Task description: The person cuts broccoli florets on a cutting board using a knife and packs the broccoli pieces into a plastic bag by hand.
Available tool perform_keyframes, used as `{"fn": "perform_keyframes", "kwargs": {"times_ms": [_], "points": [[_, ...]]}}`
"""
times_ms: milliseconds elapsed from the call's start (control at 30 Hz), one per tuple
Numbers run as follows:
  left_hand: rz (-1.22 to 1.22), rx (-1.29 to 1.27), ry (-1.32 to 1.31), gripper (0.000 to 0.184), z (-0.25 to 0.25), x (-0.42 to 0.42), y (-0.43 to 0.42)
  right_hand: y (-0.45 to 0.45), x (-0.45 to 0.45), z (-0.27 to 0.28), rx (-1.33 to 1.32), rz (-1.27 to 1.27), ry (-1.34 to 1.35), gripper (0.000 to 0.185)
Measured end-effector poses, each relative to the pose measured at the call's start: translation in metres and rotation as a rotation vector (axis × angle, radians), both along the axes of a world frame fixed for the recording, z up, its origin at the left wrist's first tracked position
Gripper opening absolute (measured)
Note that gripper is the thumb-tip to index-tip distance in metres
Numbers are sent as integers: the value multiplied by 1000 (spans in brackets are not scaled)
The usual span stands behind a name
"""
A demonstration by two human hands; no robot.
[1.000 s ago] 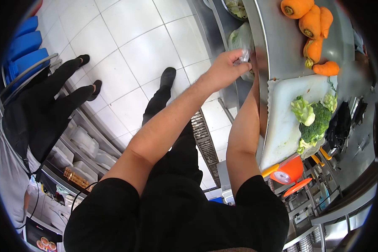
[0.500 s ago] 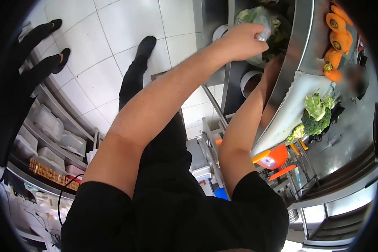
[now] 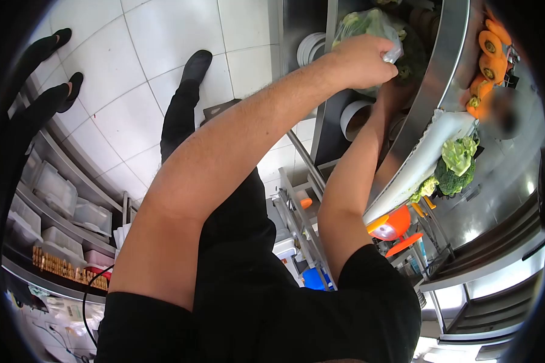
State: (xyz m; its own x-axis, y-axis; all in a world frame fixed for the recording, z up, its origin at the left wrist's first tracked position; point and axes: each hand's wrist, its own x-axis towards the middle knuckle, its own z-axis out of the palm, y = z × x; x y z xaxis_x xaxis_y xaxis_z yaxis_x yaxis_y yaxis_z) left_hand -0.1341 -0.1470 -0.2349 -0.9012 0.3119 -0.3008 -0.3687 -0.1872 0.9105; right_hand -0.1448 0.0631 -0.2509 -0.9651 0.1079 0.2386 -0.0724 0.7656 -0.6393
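Note:
My left hand (image 3: 367, 62) is closed on the gathered top of a clear plastic bag (image 3: 360, 25) that holds green vegetable pieces. The bag hangs at the shelf under the steel counter. My right hand (image 3: 399, 91) reaches into the shadow below the counter edge, close to the bag and some dark greens; its fingers are too dark and hidden to make out. On the counter, a white cutting board (image 3: 427, 151) carries broccoli (image 3: 454, 178) and pale green stems (image 3: 458, 154). Several carrots (image 3: 492, 68) lie beyond the board.
Under the counter are white round containers (image 3: 354, 118) and stacked bowls (image 3: 312, 48). An orange scale (image 3: 395, 225) and yellow-handled tools stand near the board. Plastic containers (image 3: 57, 186) fill the left shelves. Another person's dark-clad legs (image 3: 42, 103) are at the far left.
Over the last second my view has turned, and both arms have moved further toward the lower shelf with the bag still in my left hand. The other person appears further left.

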Motion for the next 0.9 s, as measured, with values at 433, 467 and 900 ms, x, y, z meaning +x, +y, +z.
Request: {"fn": "perform_keyframes", "kwargs": {"times_ms": [433,467,900], "points": [[-41,-11,-10,32,4,3,-14,80,-28,-1,666,29,-157,43],[-49,-20,-9,32,4,3,-14,84,-31,-3,683,-3,-205,42],[-18,-30,-1,26,2,2,-13,78,2,-15,760,-318,-110,30]]}}
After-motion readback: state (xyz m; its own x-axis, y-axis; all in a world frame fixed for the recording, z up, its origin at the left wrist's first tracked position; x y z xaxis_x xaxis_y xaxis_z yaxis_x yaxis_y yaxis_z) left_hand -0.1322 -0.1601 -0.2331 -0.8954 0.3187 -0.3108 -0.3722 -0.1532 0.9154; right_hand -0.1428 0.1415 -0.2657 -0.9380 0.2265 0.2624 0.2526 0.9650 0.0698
